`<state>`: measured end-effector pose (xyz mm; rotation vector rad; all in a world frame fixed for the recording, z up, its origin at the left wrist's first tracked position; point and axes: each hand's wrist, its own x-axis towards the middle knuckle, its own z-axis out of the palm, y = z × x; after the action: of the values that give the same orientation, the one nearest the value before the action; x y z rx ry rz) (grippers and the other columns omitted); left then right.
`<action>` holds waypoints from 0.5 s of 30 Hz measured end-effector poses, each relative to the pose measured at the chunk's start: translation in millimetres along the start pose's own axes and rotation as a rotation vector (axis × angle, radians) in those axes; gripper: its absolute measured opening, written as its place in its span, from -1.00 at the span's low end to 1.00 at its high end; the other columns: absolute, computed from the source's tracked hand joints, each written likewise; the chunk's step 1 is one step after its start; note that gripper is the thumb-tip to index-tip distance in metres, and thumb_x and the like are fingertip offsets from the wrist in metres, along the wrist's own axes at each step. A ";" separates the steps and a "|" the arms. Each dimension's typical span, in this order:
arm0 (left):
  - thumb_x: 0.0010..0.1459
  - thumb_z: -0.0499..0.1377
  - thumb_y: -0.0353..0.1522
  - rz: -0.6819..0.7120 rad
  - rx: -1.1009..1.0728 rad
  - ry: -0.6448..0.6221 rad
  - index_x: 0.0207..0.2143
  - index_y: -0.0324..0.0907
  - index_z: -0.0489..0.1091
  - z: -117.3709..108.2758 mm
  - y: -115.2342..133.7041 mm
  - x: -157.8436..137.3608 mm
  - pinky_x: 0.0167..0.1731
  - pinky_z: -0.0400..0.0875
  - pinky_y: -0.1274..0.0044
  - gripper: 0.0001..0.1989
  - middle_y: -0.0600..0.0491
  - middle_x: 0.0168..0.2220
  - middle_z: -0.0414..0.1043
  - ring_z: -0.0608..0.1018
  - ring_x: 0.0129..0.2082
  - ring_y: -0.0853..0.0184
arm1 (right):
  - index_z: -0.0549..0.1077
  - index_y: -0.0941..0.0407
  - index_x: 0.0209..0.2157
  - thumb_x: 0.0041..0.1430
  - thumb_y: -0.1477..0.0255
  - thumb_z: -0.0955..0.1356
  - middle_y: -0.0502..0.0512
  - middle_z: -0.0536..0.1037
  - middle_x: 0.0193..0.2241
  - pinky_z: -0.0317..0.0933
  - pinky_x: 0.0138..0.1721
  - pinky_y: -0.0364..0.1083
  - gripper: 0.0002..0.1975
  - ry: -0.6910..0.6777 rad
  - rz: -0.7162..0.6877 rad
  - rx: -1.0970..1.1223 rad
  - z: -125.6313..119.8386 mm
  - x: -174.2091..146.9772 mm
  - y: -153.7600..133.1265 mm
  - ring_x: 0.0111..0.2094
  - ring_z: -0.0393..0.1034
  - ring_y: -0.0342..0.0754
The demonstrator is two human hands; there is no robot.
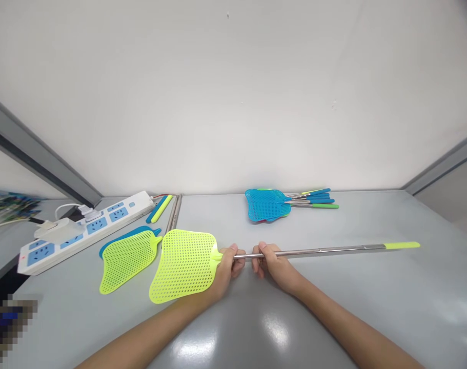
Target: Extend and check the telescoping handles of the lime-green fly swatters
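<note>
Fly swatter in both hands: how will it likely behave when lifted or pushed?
The perforated head looks thin, so probably light and bendy. The shiny metal rod is likely stiff, perhaps slippery. Visible joints suggest it may telescope.

So this fly swatter (295,252) has a neon yellow-green paddle (183,266), squarish, kinda flared and full of tiny holes. The shiny metal rod (337,249) is in stepped sections and looks extended pretty long. Whole thing's held nearly level, paddle pointing around 9 o'clock, matching slim grip (402,245) out toward 3 o'clock.
</note>
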<state>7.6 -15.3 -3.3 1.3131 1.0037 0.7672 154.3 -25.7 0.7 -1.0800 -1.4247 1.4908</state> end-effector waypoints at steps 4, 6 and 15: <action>0.11 -0.22 -0.18 -0.002 -0.034 0.003 -0.79 -0.19 -0.03 0.0 -1.8 1.1 -0.71 -0.18 0.56 -0.52 0.19 -0.82 -0.18 -0.04 -0.78 0.51 | 0.30 0.15 -0.73 0.15 0.24 0.04 -0.06 0.21 -0.83 -0.01 -0.57 -0.18 -0.49 0.014 0.015 0.027 0.5 0.4 -1.5 -0.71 0.12 -0.20; 0.11 -0.21 -0.17 -0.003 -0.048 0.001 -0.79 -0.19 -0.03 -0.1 -3.0 1.4 -0.71 -0.18 0.57 -0.53 0.20 -0.82 -0.18 -0.04 -0.78 0.52 | 0.31 0.15 -0.72 0.15 0.25 0.04 -0.06 0.22 -0.82 -0.01 -0.57 -0.18 -0.49 0.021 0.023 0.038 0.5 0.5 -2.0 -0.71 0.13 -0.20; 0.11 -0.16 -0.18 0.047 -0.106 0.073 -0.78 -0.19 -0.04 -1.8 2.3 2.6 -0.71 -0.16 0.57 -0.54 0.21 -0.82 -0.17 -0.03 -0.78 0.52 | 0.30 0.16 -0.76 0.11 0.20 0.12 -0.06 0.21 -0.84 -0.03 -0.58 -0.17 -0.50 0.092 0.012 0.078 1.5 1.7 3.5 -0.71 0.12 -0.21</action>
<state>7.2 -12.0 -1.4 1.2286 0.9789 0.8977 152.4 -24.8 -2.9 -1.0961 -1.2883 1.4741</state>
